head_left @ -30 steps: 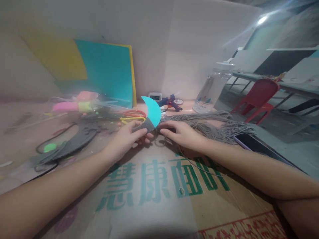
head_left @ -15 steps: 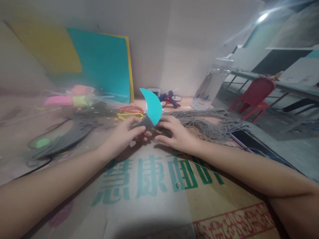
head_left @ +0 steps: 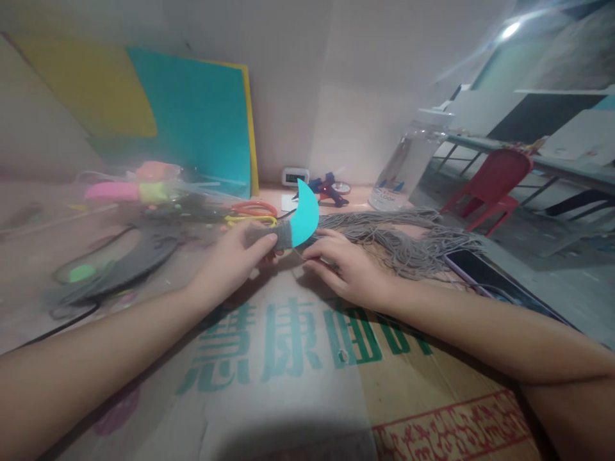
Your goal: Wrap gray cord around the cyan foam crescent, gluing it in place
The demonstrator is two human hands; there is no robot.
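A turquoise crescent [head_left: 306,216] with grey cord wound round its lower part is pinched in my left hand [head_left: 247,251], thumb on top of the wound cord [head_left: 284,235]. Its bare tip points up and away from me. My right hand [head_left: 346,264] is closed just right of it, thumb and forefinger pressed on a thin grey cord that runs to the crescent's underside. A large loose heap of grey cord [head_left: 408,246] lies beyond my right hand. Scissors with red and yellow handles [head_left: 252,210] lie behind my left hand.
Printed cardboard [head_left: 288,397] covers the table. Left are a grey cord-wrapped piece [head_left: 139,259], a green pompom [head_left: 82,273] and pink craft material [head_left: 113,192]. Behind stand turquoise board [head_left: 202,121], a small clock [head_left: 295,176], a glue gun [head_left: 331,191] and a bottle [head_left: 406,166]. A phone [head_left: 473,269] lies right.
The crescent has turned more upright and shifted slightly right in my left hand. My right hand opened its fingers around the cord beside it, then closed on the cord again.
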